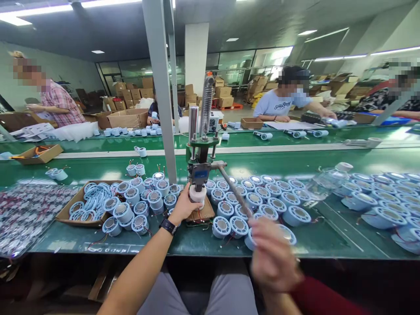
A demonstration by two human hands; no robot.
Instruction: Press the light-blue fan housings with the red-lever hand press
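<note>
A hand press [200, 168] with a tall spring stands on the green bench. Beneath its ram sits a white round piece [198, 195], and my left hand [187, 203] has its fingers around that piece. My right hand [272, 253], blurred by motion, is closed at the lower end of the press's long lever [236, 192], which slants down to the right. Light blue round motor housings [229, 209] with metal discs fill the bench right of the press. More housings [131, 197] are piled to its left.
A cardboard box [82, 221] of blue rings lies left of the pile. Farther left are many small metal parts [29, 214]. A clear plastic container [330, 181] stands at the right. A grey post [160, 87] rises behind the press. Several people sit or stand across the bench.
</note>
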